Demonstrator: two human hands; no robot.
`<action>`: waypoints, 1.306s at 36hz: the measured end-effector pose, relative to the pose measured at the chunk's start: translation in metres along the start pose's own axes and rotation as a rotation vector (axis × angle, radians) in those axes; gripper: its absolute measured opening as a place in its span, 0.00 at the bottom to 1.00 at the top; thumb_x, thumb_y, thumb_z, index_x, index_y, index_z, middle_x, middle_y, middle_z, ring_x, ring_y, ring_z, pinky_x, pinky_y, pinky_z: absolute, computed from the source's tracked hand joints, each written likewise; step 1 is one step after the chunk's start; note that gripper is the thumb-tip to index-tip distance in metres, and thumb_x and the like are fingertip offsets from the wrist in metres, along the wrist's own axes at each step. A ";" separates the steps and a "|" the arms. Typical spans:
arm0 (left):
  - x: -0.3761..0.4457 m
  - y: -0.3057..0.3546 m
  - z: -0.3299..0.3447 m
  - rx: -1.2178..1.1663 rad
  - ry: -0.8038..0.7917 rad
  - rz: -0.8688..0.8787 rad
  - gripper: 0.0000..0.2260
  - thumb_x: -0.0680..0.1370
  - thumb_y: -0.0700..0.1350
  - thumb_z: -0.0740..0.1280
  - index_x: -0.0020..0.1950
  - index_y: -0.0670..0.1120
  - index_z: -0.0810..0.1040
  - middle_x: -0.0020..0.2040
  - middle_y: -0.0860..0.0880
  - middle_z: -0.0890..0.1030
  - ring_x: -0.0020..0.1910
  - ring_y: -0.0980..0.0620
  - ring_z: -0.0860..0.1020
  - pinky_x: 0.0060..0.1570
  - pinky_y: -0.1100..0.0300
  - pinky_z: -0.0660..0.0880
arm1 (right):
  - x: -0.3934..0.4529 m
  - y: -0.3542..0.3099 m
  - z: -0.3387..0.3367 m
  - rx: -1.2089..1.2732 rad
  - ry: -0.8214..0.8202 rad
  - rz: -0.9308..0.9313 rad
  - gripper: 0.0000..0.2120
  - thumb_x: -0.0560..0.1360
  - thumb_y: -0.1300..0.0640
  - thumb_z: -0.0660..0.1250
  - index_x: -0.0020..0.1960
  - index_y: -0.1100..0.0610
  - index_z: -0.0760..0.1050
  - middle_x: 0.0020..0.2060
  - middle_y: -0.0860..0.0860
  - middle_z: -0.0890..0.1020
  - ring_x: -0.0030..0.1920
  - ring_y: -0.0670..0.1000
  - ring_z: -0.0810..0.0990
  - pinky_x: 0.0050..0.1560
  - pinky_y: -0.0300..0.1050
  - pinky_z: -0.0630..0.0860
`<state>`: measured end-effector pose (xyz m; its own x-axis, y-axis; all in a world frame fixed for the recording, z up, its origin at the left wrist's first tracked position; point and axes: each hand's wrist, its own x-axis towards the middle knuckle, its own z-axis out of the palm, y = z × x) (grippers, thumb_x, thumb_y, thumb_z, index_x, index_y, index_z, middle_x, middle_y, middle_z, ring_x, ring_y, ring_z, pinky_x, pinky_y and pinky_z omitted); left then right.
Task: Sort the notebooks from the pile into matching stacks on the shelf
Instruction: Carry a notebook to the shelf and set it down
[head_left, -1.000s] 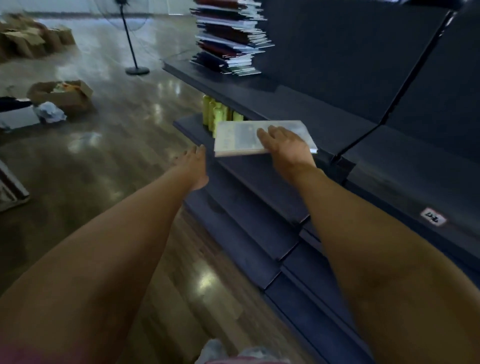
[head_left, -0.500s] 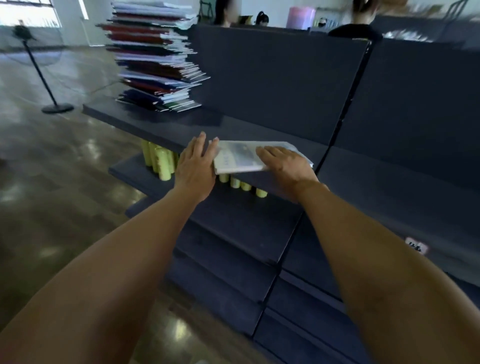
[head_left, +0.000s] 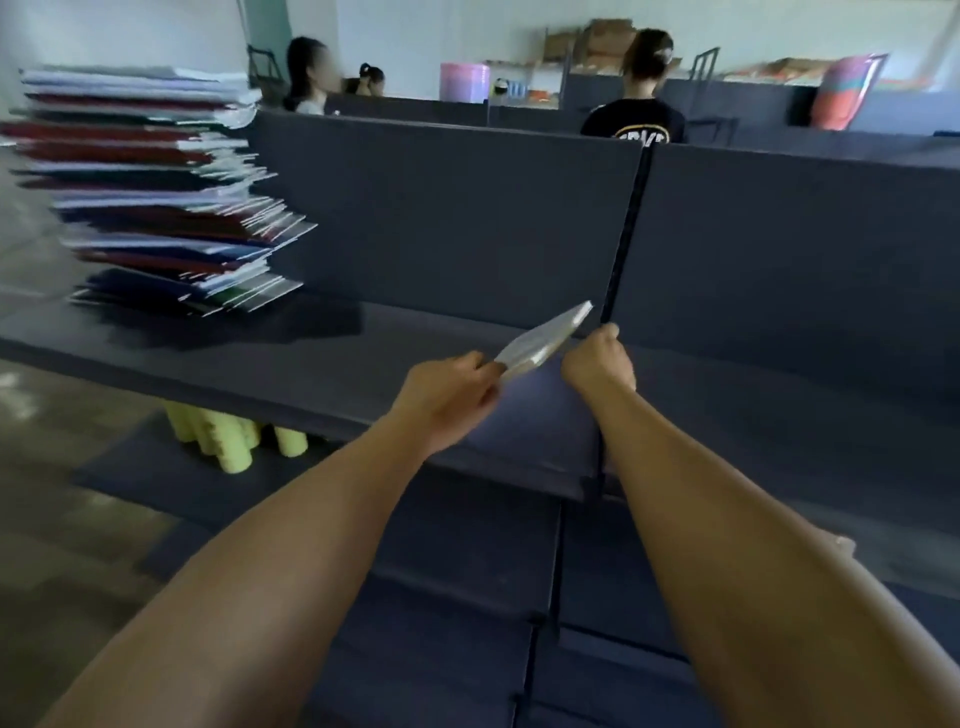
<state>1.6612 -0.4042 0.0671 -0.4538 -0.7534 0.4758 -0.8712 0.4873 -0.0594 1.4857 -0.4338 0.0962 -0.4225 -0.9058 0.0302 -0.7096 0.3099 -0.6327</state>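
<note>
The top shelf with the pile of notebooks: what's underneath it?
Under the top shelf stand pale yellow bottles on a lower shelf. Only their lower parts show; their tops, and anything farther back, are hidden by the shelf board above.

Pale yellow cylindrical bottles (head_left: 228, 441): clustered on a lower tier, partly hidden under the top board. Glossy grey-brown floor (head_left: 36, 467): left of the unit. Person in a black printed T-shirt (head_left: 636, 117): standing beyond the back panel, facing away. Pink plastic stack (head_left: 464, 81): background counter. Brown cardboard boxes (head_left: 608, 36): rear shelving.
</note>
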 end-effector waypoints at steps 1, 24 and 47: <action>0.006 0.002 0.001 0.016 -0.033 0.020 0.13 0.81 0.49 0.57 0.61 0.49 0.75 0.47 0.48 0.77 0.40 0.46 0.78 0.33 0.58 0.64 | 0.003 -0.002 0.000 0.136 -0.004 0.058 0.21 0.79 0.61 0.56 0.70 0.63 0.58 0.63 0.59 0.74 0.60 0.60 0.76 0.49 0.47 0.72; 0.069 -0.016 0.054 -0.371 -0.460 0.184 0.12 0.73 0.58 0.68 0.34 0.57 0.69 0.47 0.55 0.75 0.51 0.50 0.75 0.48 0.49 0.76 | 0.019 0.020 0.018 -0.116 -0.069 0.122 0.07 0.72 0.68 0.59 0.44 0.59 0.73 0.44 0.54 0.76 0.40 0.52 0.76 0.34 0.38 0.70; 0.078 -0.012 0.052 -0.338 -0.531 0.049 0.23 0.77 0.59 0.64 0.69 0.52 0.70 0.69 0.53 0.71 0.66 0.50 0.71 0.60 0.52 0.71 | 0.028 0.005 0.037 -0.532 -0.052 0.031 0.17 0.77 0.60 0.59 0.66 0.56 0.70 0.66 0.55 0.68 0.67 0.57 0.64 0.64 0.50 0.63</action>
<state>1.6265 -0.4915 0.0589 -0.5981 -0.8010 -0.0259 -0.7792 0.5737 0.2523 1.4912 -0.4686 0.0652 -0.4292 -0.9027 -0.0297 -0.8905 0.4284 -0.1529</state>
